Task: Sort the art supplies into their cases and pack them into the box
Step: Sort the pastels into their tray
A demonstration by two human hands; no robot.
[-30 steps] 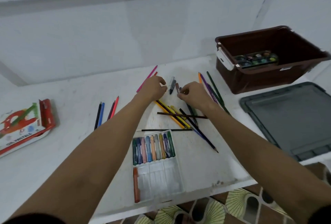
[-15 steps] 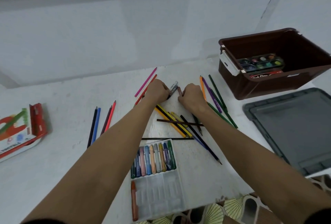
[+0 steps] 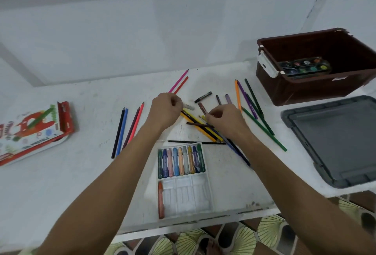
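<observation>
Both hands have pulled back from the far heap, the left hand (image 3: 165, 110) pinching a grey pastel (image 3: 188, 107), the right hand (image 3: 225, 119) pinching a brown pastel (image 3: 202, 108), ready for the pastel tray (image 3: 200, 199) just below.

Scattered pencils (image 3: 205, 130) crowding central tabletop (image 3: 81, 173)

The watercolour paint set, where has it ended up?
In the head view, the watercolour paint set lies inside the brown box at the far right of the table, just behind the grey lid.
</observation>
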